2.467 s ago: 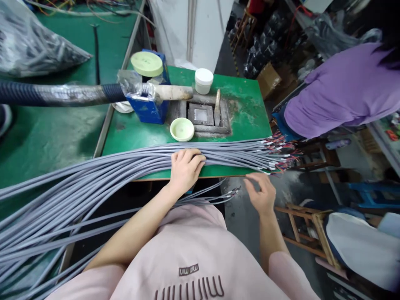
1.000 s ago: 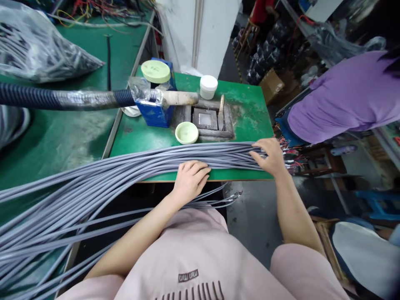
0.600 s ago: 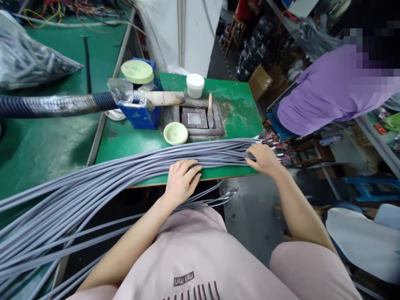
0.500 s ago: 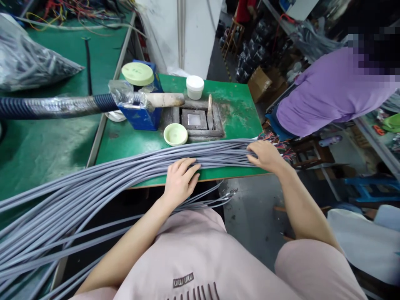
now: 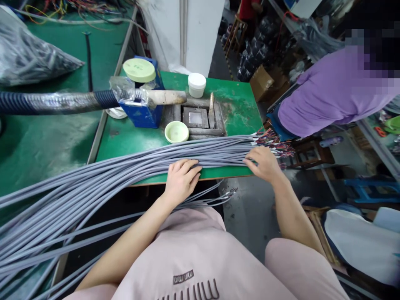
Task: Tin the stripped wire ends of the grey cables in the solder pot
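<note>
A thick bundle of grey cables (image 5: 150,160) runs along the front of the green workbench, with stripped, multicoloured wire ends (image 5: 271,141) at its right end. My left hand (image 5: 181,179) rests on the near side of the bundle, fingers a little apart and lying over the strands. Close to the wire ends, my right hand (image 5: 262,164) has its fingers and thumb around the nearest cables; its grip is partly hidden. A few separate cables (image 5: 215,202) hang lower, between the bench edge and my lap.
Behind the bundle are a sunken solder pot (image 5: 196,118), a pale green bowl (image 5: 176,132), a white lidded tub (image 5: 196,85) and a blue box (image 5: 145,110). A ribbed hose (image 5: 93,100) crosses from the left. A person in purple (image 5: 331,89) is at the right.
My right hand has moved slightly down and left, toward the bundle's near side, and more of the coloured wire ends shows. My left hand stays on the cables.
</note>
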`<state>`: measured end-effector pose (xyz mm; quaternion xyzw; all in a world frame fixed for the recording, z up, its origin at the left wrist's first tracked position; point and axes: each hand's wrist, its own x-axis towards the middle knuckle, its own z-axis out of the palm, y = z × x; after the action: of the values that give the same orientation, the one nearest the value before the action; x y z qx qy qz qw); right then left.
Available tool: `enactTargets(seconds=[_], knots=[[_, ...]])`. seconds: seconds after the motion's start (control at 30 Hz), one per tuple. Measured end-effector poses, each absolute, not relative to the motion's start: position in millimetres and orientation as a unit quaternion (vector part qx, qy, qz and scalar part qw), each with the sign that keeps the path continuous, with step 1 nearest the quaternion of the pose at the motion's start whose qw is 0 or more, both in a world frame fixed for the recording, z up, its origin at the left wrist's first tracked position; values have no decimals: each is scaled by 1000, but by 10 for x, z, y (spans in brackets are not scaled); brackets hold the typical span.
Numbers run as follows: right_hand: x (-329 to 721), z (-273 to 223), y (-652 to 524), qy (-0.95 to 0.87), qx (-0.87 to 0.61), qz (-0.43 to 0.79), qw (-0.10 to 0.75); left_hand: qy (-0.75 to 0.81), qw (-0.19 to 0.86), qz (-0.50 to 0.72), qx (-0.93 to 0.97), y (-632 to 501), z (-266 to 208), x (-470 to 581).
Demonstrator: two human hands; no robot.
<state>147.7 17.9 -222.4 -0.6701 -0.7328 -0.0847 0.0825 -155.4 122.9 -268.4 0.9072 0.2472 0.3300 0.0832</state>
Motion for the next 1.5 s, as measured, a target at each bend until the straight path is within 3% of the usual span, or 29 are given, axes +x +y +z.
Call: enactTargets(seconds=[0.37,0.57,0.7,0.87,0.93,1.0,1.07,1.13,1.3,1.5], knots=[[1512,-2436,-3,-727,-680,-79,60,192,140,357,903,1098,-2726,-1561],[1678,-2067,240,-702,-683,-164,111,220,118,365,897,1128,-2730,-1626],[1801,-2113,596,-713,-677,-131,127,238,116,348,899,1130,-2739,-1646],[1584,-2217,527,-679,-682,-117,244,282,82,321,901,1187,-2755,-1592],[1337,-2187,330,-650,-691,-65,310,294,74,326,896,1221,-2752,-1548],[1057,-2192,136,-638,-689,100,330,301,76,337,889,1227,-2736,-1509],[805,-2280,3,-646,-645,302,275,295,83,351,885,1191,-2712,-1486],[614,-2436,-59,-620,-616,422,243,270,90,359,889,1123,-2695,-1475],[347,-2740,-36,-506,-621,511,312,269,66,328,903,1054,-2743,-1410],[166,-2714,70,-471,-562,580,356,297,63,322,897,1184,-2709,-1325]])
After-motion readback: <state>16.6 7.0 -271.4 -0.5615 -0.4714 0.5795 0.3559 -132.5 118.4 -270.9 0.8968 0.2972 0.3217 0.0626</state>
